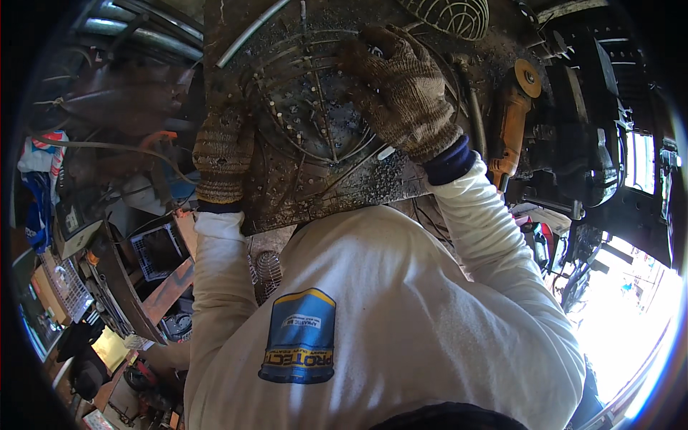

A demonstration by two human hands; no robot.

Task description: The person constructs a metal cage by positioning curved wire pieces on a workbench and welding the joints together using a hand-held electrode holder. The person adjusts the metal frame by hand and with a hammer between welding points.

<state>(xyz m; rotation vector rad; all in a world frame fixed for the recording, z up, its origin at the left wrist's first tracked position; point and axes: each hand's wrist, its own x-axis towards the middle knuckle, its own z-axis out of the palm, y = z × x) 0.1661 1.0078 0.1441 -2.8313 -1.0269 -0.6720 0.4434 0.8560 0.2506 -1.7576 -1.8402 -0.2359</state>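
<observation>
Head view: a round, dark wire frame of concentric metal rings (321, 102) lies on a dark, grimy metal worktable (276, 209), and a straight metal rod (327, 129) across it, the clearest long axis, runs from 12 o'clock to just short of 6. The right hand (405, 93), in a brown knitted glove with a dark blue cuff, is the nearer, set over the frame's 2-to-3-o'clock side; from its bent, slightly spread fingers, most of the rings lie toward 8 and 9 o'clock. The left hand (222, 154), in a matching brown glove, rests at the frame's 8-o'clock side, near the table's edge, pointing toward 12. Its fingertips sink into dark shadow, so I cannot tell whether they are curled or holding anything; nor can I tell whether the right fingers close on a wire, since their tips blur against it. The glove hides part of the rim, and soot-dark wire merges with the tabletop. At 12 to 1 o'clock, a domed, pale wire cage (462, 20) is cut off by the top edge.
</observation>
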